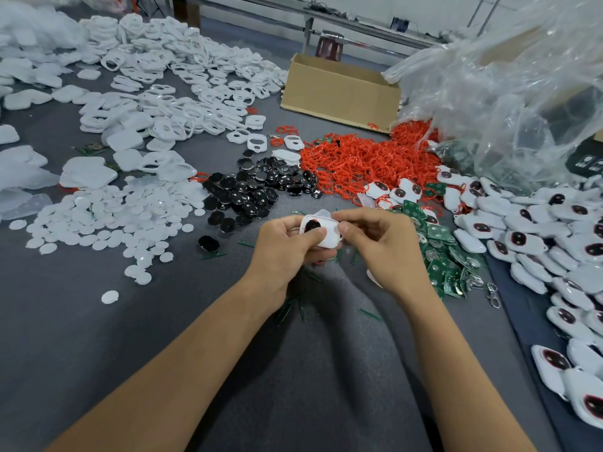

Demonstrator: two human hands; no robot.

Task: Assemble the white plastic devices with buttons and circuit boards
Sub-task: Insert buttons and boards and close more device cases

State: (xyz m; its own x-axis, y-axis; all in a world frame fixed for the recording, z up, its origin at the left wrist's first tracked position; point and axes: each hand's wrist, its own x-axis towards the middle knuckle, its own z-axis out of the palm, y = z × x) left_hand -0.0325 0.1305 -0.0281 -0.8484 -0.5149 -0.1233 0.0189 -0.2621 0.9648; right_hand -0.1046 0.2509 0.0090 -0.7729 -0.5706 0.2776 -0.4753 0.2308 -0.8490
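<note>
Both hands pinch one white device [321, 231] — left hand [287, 247], right hand [380, 243]. Light, stiff, probably slippery shell — best held by its edges, thumbs pressing.

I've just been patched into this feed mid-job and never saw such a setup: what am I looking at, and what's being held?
There is no machine: a person works bare-handed, and the one picture comes from a head-worn camera looking forward and down. The left hand and right hand together grip one white device with a dark oval button in its face. On the grey table lie heaps of parts: white shells far left, white discs, black buttons, red rings, green circuit boards by the right hand, and finished-looking devices at right. A cardboard box and clear plastic bag sit behind.
</note>
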